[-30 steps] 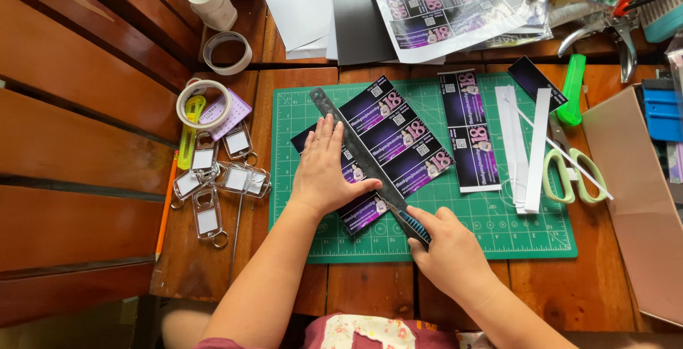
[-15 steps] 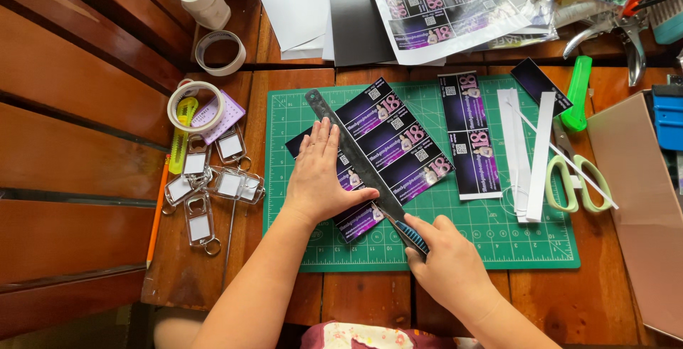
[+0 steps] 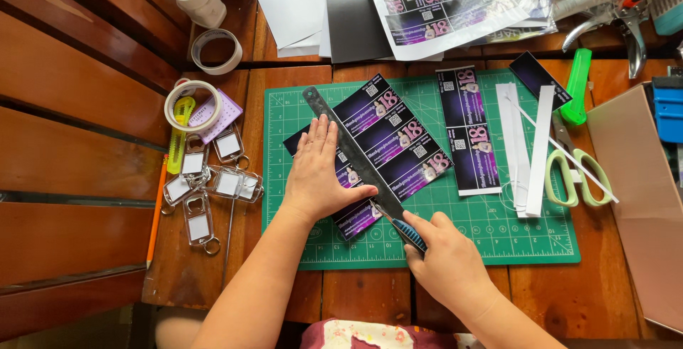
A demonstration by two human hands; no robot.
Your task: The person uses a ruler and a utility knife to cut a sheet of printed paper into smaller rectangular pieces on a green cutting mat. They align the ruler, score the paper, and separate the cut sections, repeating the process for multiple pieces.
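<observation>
Head view, left hand: the left hand (image 3: 321,175) lies flat, fingers spread, pressing down on the metal ruler (image 3: 348,148); it holds nothing, palm open on the steel.
Head view, ruler: it runs on a slant across the green cutting mat (image 3: 498,239), from the upper left of the mat down toward the right hand.
Head view, right hand: the right hand (image 3: 449,258) is closed tight round a blue-handled craft knife (image 3: 407,232), the blade end sitting right at the ruler's lower end.
Head view, printed sheet: the dark purple printed sheet (image 3: 398,135) lies on the mat under the ruler, part of it showing on each side of the steel.
Head view, cut pieces: a printed strip (image 3: 471,132) lies just right of the sheet, with white paper strips (image 3: 525,146) beside it.
Head view, scissors: green-handled scissors (image 3: 576,171) rest at the mat's right edge, a green marker (image 3: 578,86) above them.
Head view, left of the mat: clear keychain blanks (image 3: 213,182) are clustered on the wooden table (image 3: 356,295), with a tape roll (image 3: 192,106) and an orange pencil (image 3: 156,210) near them.
</observation>
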